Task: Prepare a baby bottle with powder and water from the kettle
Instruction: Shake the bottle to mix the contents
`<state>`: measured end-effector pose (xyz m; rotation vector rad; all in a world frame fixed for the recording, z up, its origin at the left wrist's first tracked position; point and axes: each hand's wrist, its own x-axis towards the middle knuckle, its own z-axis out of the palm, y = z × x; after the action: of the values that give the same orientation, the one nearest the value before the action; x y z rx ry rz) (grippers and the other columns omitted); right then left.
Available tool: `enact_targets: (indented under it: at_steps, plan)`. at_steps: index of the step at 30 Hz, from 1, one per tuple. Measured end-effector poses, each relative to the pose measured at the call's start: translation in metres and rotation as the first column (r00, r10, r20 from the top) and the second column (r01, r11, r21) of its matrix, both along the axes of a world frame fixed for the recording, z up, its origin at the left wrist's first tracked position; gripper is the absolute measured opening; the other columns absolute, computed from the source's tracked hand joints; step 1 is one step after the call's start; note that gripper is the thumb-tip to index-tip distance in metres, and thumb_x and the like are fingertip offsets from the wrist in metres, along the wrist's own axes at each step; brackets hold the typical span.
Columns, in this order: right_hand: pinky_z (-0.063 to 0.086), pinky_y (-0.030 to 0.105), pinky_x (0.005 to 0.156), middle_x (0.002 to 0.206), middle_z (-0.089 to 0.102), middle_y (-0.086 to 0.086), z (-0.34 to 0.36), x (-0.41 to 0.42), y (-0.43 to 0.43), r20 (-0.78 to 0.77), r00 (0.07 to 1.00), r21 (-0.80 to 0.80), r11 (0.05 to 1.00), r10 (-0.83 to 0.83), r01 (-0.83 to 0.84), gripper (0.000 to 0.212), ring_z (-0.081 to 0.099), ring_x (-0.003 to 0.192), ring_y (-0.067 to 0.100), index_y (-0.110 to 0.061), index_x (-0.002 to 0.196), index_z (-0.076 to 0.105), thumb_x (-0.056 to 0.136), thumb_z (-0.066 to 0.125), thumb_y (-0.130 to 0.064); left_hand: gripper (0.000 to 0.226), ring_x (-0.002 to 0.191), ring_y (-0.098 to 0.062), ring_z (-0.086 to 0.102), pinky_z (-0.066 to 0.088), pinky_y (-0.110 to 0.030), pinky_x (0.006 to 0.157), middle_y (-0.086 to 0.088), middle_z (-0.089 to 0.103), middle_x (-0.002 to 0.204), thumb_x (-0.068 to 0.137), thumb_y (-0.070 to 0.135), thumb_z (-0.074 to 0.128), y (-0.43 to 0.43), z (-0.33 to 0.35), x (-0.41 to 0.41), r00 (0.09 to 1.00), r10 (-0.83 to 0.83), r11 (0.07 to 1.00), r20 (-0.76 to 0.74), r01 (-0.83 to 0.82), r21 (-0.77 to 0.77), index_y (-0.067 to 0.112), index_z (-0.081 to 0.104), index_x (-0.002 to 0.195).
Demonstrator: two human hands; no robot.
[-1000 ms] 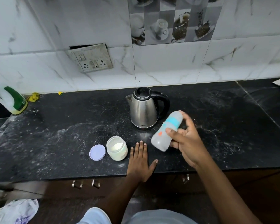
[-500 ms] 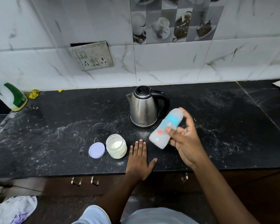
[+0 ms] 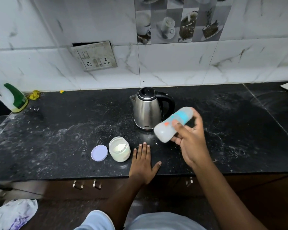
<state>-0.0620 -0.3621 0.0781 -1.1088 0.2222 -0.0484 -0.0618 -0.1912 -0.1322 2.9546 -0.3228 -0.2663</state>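
My right hand grips a capped baby bottle with a blue collar, holding it tilted in the air just right of the kettle; the bottle looks blurred by motion. The steel kettle with its black lid and handle stands on the black counter. An open jar of white powder sits near the front edge, with its lilac lid lying flat to its left. My left hand rests flat on the counter, fingers straight, just right of the jar.
A white and green spray bottle stands at the counter's far left, with yellow scraps beside it. A wall socket plate hangs above. Drawer handles show below the counter edge. A plastic bag lies on the floor at lower left.
My right hand has moved the bottle slightly up and down while tilted, as in shaking. My left hand, the jar, lid and kettle have stayed in place.
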Motion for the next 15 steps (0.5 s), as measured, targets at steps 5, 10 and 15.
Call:
enact_targets:
  at_steps: [5,10,15]
  plan:
    - [0.063,0.051,0.084,0.115,0.077,0.012,-0.0003,-0.0025,0.0052,0.0,0.993,-0.033,0.993,0.115,-0.115,0.076,0.073,0.11,0.03,-0.036,0.15,0.039,0.09,0.071,0.0,0.097,0.162,-0.029,-0.015,-0.008,-0.052,0.131,-0.015,-0.009,0.175,0.1,0.075,0.014,0.0,0.0017,-0.001,1.0,-0.004,1.0,-0.014,0.004,0.005,0.006,-0.002,0.166]
    - [0.062,0.051,0.086,0.119,0.074,0.01,0.0034,-0.0021,0.0064,0.006,0.999,0.005,0.999,0.034,-0.034,0.071,0.071,0.115,0.03,-0.035,0.15,0.037,0.095,0.068,-0.002,0.097,0.162,-0.029,-0.015,-0.008,-0.052,0.13,-0.014,-0.009,0.176,0.099,0.075,0.013,0.0003,-0.0008,-0.0019,1.0,-0.003,1.0,-0.004,0.003,0.013,0.007,-0.003,0.166]
    - [0.062,0.052,0.088,0.118,0.074,0.008,0.0045,-0.002,0.0029,0.008,0.999,0.034,0.998,-0.05,0.049,0.069,0.071,0.115,0.03,-0.033,0.15,0.038,0.095,0.069,-0.004,0.096,0.162,-0.028,-0.018,-0.01,-0.051,0.129,-0.012,-0.013,0.175,0.099,0.075,0.012,0.0004,-0.0018,-0.001,1.0,-0.003,1.0,0.005,0.003,0.006,0.008,-0.005,0.166]
